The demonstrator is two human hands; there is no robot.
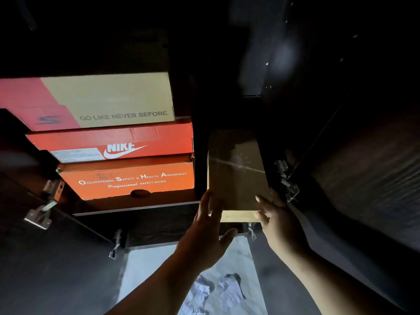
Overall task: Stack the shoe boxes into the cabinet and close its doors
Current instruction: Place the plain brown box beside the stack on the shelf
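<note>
Left hand (pixel 208 226) flat-fingered against brown box (pixel 236 173), at three o'clock of stacked boxes (pixel 127 142) inside cabinet (pixel 136 209); right hand (pixel 272 214) clamped on its five o'clock corner. Mid-insertion, likely; next, pushing deeper, then shutting doors (pixel 368 173).

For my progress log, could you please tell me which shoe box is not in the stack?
The brown box held between the left hand and right hand; the three lettered boxes lie stacked to its left.
</note>
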